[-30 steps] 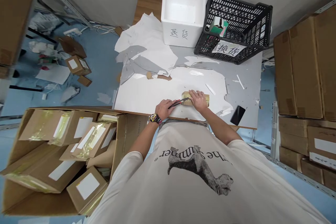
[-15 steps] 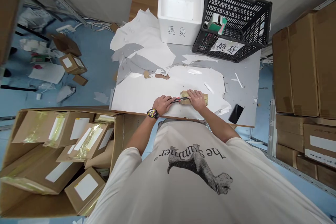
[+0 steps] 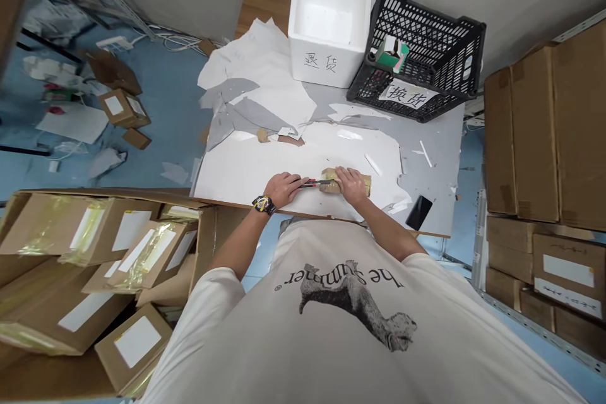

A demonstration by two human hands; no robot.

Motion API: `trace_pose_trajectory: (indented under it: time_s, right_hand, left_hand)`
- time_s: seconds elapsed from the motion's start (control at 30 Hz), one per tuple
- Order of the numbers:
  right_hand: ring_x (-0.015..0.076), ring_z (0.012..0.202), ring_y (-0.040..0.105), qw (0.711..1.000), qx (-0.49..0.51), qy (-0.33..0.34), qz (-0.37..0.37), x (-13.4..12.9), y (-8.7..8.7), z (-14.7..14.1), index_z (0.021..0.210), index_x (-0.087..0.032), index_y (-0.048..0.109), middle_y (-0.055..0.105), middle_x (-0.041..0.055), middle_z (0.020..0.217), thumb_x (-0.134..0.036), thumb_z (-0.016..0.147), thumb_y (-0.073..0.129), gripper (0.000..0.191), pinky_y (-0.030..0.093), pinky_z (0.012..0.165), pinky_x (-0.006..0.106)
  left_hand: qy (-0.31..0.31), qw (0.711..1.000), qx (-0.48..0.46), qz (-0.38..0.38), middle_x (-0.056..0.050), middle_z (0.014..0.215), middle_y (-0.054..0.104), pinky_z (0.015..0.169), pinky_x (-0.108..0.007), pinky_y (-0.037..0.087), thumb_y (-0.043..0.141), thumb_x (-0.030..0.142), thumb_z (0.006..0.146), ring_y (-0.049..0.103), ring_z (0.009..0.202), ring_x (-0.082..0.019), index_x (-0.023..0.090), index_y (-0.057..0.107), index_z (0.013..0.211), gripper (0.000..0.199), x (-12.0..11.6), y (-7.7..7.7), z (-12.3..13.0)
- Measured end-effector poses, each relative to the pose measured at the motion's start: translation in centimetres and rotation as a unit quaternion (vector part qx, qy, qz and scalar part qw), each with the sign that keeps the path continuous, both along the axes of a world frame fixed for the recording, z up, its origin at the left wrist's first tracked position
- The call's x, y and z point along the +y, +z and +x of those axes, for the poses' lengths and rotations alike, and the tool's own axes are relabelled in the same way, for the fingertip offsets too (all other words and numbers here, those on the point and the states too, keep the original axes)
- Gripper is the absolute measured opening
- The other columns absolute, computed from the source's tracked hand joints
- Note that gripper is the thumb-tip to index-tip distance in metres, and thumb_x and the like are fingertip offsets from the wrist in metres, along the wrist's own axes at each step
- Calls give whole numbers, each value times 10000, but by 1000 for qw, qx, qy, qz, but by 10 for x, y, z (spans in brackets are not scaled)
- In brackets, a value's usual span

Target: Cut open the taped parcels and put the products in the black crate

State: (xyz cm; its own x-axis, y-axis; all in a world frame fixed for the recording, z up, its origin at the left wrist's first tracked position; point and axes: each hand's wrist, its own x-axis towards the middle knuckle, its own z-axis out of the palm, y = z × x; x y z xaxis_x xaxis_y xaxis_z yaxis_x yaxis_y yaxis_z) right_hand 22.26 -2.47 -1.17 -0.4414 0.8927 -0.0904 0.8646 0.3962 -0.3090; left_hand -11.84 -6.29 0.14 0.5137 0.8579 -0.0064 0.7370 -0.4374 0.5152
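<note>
Near the front edge of the table, my left hand (image 3: 283, 190) is closed around the red-and-black handle of a utility knife (image 3: 310, 183). Its thin dark blade points right and lies against a small cardboard box (image 3: 326, 188). Yellowish clear tape covers much of that box. My right hand (image 3: 349, 185) grips the box from above, fingers wrapped over its top and covering its middle. The blade's tip ends close to my right fingers; whether it has cut in, I cannot tell. Under the box lies torn white sheeting (image 3: 255, 167).
A white foam box (image 3: 307, 69) and a black plastic crate (image 3: 416, 110) stand at the back of the table. A phone (image 3: 419, 213) lies at the right. Left of me, a large carton (image 3: 206, 233) holds several taped parcels. Stacked cartons (image 3: 577, 139) line the right side.
The knife has turned slightly and now lies more level. Both hands stay on the knife and the small box. The whole view has shifted a little.
</note>
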Motion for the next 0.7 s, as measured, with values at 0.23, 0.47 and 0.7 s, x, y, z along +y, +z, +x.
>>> trace_pose_trajectory:
  time_s: [0.23, 0.47, 0.7]
  right_hand:
    - [390, 1478, 653, 999, 37, -14, -21, 1, -3, 4, 1683, -227, 679, 718, 139, 1654, -482, 1242, 343, 610, 439, 1313, 582]
    - [397, 1470, 664, 998, 53, -15, -28, 4, 0, 9, 1670, -192, 691, 718, 161, 1647, -511, 1243, 298, 663, 451, 1309, 595]
    - [385, 1443, 689, 1000, 28, -5, -8, 4, 0, 8, 1653, -183, 704, 731, 157, 1633, -474, 1246, 306, 639, 472, 1299, 590]
  left_hand:
    - [7, 1000, -24, -18, -162, 1338, 806, 936, -524, 544, 505, 446, 1153, 675, 1089, -346, 326, 768, 1589, 523, 5, -1, -7]
    - [-43, 999, -28, -11, -151, 1326, 811, 910, -501, 514, 504, 436, 1158, 669, 1090, -348, 327, 779, 1568, 506, 36, 10, 5]
    - [-64, 998, -27, 6, -139, 1314, 811, 909, -461, 513, 511, 431, 1156, 674, 1057, -312, 319, 772, 1573, 505, 43, 4, -11]
